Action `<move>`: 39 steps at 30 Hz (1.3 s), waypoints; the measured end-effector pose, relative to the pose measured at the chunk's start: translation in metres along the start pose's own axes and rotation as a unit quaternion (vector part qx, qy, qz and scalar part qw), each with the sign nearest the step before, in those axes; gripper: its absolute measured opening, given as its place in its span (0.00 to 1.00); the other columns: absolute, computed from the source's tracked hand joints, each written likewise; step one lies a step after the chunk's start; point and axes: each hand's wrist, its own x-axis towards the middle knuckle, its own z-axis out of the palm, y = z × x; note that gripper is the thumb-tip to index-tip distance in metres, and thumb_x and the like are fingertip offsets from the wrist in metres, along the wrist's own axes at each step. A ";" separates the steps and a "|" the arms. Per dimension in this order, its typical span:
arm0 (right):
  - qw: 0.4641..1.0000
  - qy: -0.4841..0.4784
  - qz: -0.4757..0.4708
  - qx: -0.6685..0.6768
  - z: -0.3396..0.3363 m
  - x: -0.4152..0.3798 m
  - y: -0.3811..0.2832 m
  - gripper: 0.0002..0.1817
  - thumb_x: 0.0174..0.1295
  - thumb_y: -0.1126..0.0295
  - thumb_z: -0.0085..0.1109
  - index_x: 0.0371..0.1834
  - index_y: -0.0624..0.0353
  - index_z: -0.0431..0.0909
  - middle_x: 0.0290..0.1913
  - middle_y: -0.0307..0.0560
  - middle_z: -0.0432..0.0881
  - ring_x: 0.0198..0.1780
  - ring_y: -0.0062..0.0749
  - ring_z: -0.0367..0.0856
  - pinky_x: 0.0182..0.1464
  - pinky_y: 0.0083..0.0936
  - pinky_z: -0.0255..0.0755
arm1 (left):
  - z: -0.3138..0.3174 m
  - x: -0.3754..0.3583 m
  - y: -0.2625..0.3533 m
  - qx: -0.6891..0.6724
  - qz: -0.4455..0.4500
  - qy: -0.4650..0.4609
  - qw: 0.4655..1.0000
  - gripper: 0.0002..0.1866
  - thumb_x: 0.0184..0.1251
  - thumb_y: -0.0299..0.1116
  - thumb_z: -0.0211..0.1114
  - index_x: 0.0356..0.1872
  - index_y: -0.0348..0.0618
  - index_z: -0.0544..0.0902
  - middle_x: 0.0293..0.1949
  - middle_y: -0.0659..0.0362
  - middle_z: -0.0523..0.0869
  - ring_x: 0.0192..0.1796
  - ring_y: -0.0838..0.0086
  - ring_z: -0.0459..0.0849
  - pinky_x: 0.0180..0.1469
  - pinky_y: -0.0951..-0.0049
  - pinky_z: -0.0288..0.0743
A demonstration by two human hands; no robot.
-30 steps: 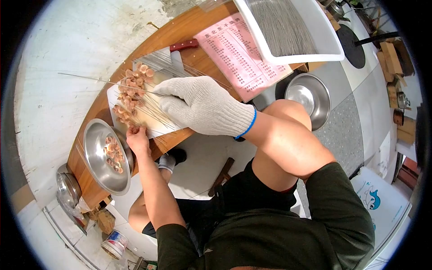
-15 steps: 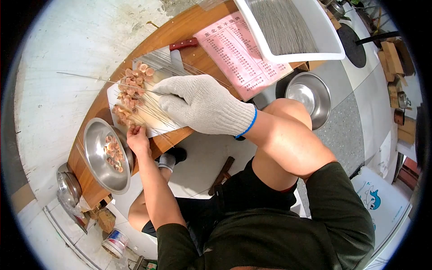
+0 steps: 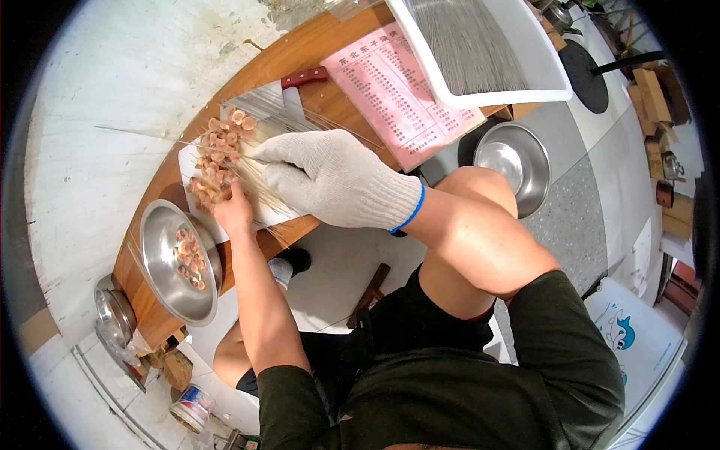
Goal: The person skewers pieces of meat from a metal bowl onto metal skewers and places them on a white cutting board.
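Note:
My right hand (image 3: 337,180), in a white knitted glove with a blue cuff, pinches a thin metal skewer (image 3: 176,141) that points left over the table. Below that skewer, several skewers loaded with small pinkish-brown slices of what looks like meat (image 3: 219,146) are piled on a white board (image 3: 187,161). My bare left hand (image 3: 235,211) reaches into the near end of this pile, its fingers bent together among the slices. What lies between those fingertips is hidden. More loose slices (image 3: 189,259) sit in a steel bowl (image 3: 159,289) beside my left wrist.
A knife with a red handle (image 3: 304,76) lies behind the pile, near bare skewers. To its right are a pink printed sheet (image 3: 401,97) and a white tub (image 3: 517,96) of metal skewers. Another steel bowl (image 3: 529,165) stands by my knee. A wall (image 3: 112,90) borders the table's far side.
My left hand has moved up from the pile's near edge into the slices. The gloved right hand stays almost in place, with the skewer still pinched.

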 end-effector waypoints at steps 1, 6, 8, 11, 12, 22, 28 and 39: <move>1.000 0.006 -0.010 0.000 0.000 0.000 0.000 0.14 0.65 0.66 0.54 0.46 0.66 0.80 0.39 0.60 0.84 0.42 0.53 0.85 0.43 0.39 0.79 | 0.004 0.012 -0.012 -0.010 0.001 -0.004 1.000 0.20 0.65 0.41 0.66 0.40 0.28 0.86 0.32 0.53 0.87 0.37 0.69 0.84 0.45 0.68 0.76; 0.999 0.029 -0.040 -0.015 0.004 0.001 0.007 0.14 0.65 0.67 0.53 0.47 0.66 0.79 0.39 0.60 0.84 0.42 0.54 0.84 0.43 0.40 0.78 | 0.007 0.035 -0.041 -0.115 -0.051 -0.031 0.992 0.13 0.63 0.31 0.64 0.42 0.30 0.85 0.30 0.58 0.85 0.31 0.73 0.82 0.36 0.72 0.74; 0.999 0.023 -0.031 -0.016 0.003 0.000 0.007 0.14 0.65 0.67 0.53 0.47 0.66 0.79 0.39 0.60 0.84 0.42 0.53 0.84 0.43 0.40 0.78 | 0.006 0.035 -0.044 -0.120 -0.061 -0.034 0.990 0.12 0.62 0.29 0.63 0.42 0.30 0.84 0.29 0.59 0.84 0.29 0.75 0.81 0.32 0.74 0.73; 1.000 0.012 -0.014 -0.006 0.000 0.000 0.002 0.14 0.65 0.67 0.53 0.47 0.66 0.80 0.38 0.60 0.84 0.42 0.53 0.85 0.43 0.40 0.78 | 0.003 0.022 -0.027 -0.136 -0.068 -0.047 0.987 0.11 0.62 0.28 0.63 0.41 0.30 0.83 0.27 0.59 0.83 0.25 0.76 0.78 0.27 0.74 0.70; 1.000 0.009 -0.009 0.000 -0.001 0.000 0.001 0.14 0.65 0.67 0.53 0.47 0.66 0.80 0.38 0.60 0.84 0.42 0.53 0.85 0.43 0.40 0.78 | 0.004 0.014 -0.015 -0.145 -0.058 -0.039 0.987 0.10 0.62 0.28 0.63 0.40 0.30 0.82 0.27 0.59 0.82 0.24 0.76 0.77 0.25 0.74 0.69; 1.000 0.020 -0.015 0.004 0.001 0.000 0.003 0.13 0.65 0.68 0.54 0.46 0.65 0.80 0.38 0.60 0.84 0.40 0.54 0.84 0.41 0.39 0.79 | 0.012 0.020 0.001 -0.183 -0.141 -0.109 0.967 0.08 0.63 0.28 0.64 0.40 0.37 0.77 0.21 0.61 0.75 0.15 0.75 0.70 0.15 0.73 0.62; 0.999 0.017 -0.034 -0.022 -0.001 0.000 0.004 0.13 0.65 0.67 0.54 0.46 0.66 0.80 0.38 0.60 0.84 0.40 0.53 0.85 0.41 0.38 0.79 | 0.011 0.028 -0.007 -0.168 -0.175 -0.092 0.966 0.09 0.65 0.31 0.64 0.40 0.39 0.77 0.21 0.63 0.75 0.15 0.77 0.69 0.15 0.75 0.61; 1.000 0.020 -0.023 -0.006 0.001 -0.001 0.003 0.11 0.65 0.67 0.56 0.42 0.64 0.79 0.38 0.59 0.83 0.41 0.52 0.85 0.40 0.39 0.78 | 0.011 0.031 -0.006 -0.108 -0.137 -0.088 0.981 0.15 0.57 0.32 0.69 0.39 0.31 0.81 0.27 0.58 0.80 0.19 0.73 0.75 0.19 0.71 0.65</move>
